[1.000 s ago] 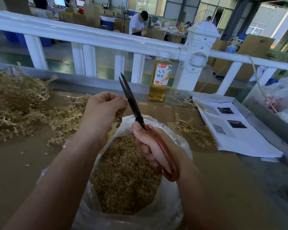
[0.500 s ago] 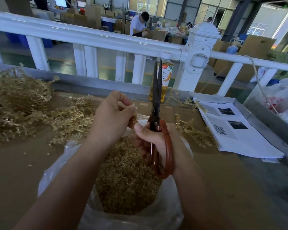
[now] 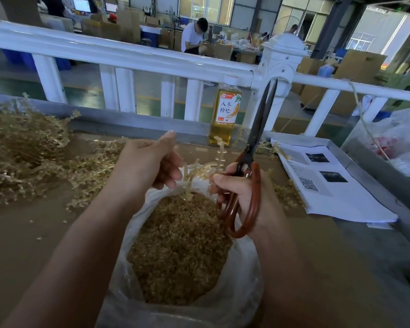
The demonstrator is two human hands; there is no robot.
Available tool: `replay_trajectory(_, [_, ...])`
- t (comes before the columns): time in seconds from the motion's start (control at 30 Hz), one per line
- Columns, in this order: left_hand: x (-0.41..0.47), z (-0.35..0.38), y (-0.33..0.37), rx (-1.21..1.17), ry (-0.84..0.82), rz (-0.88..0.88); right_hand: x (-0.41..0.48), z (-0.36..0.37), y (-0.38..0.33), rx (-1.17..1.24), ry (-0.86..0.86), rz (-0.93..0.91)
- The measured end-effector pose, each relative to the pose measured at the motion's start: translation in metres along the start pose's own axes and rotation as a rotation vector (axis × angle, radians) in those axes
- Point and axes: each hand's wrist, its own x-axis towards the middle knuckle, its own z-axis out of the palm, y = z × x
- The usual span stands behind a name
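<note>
Your bench (image 3: 21, 245) sits in dim, flat light with hardly any shadow. The brightest light comes through the hall windows (image 3: 361, 42) at far right, washed nearly white. The white railing (image 3: 128, 56) shows a soft sheen along its top, and the scissors (image 3: 249, 157) blades read as a dark silhouette against it. Your left hand (image 3: 149, 162) is smeared by motion, so its grip is unclear. The wide lens bows the railing and stretches your forearms at the bottom edge. The far hall is soft and grainy.
</note>
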Motion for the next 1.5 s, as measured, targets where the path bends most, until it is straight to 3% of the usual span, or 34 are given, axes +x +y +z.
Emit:
replay_trajectory(0.17, [-0.007, 0.012, -0.001, 0.148, -0.293, -0.237, -0.001, 0.0, 0.0, -0.043, 0.013, -0.031])
replay_trajectory(0.47, [-0.003, 0.012, -0.002, -0.121, -0.15, -0.138, -0.003, 0.005, -0.002, -0.05, -0.045, -0.021])
replay_trajectory(0.77, [-0.005, 0.003, -0.003, -0.185, -0.436, -0.167, 0.005, -0.006, 0.0, 0.138, 0.147, -0.1])
replay_trajectory(0.97, [-0.01, 0.01, -0.002, -0.129, -0.526, -0.166, 0.006, -0.009, -0.001, 0.118, 0.263, -0.177])
replay_trajectory(1.2, [-0.009, 0.015, -0.003, -0.27, -0.361, -0.129, 0.007, -0.005, 0.004, 0.054, 0.248, -0.14])
replay_trajectory(1.4, [0.003, 0.012, -0.008, -0.379, -0.034, -0.061, 0.003, 0.002, 0.001, -0.081, 0.147, -0.051])
replay_trajectory(1.5, [0.007, 0.007, -0.01, -0.427, 0.052, -0.023, -0.005, 0.005, -0.006, -0.152, 0.013, 0.004])
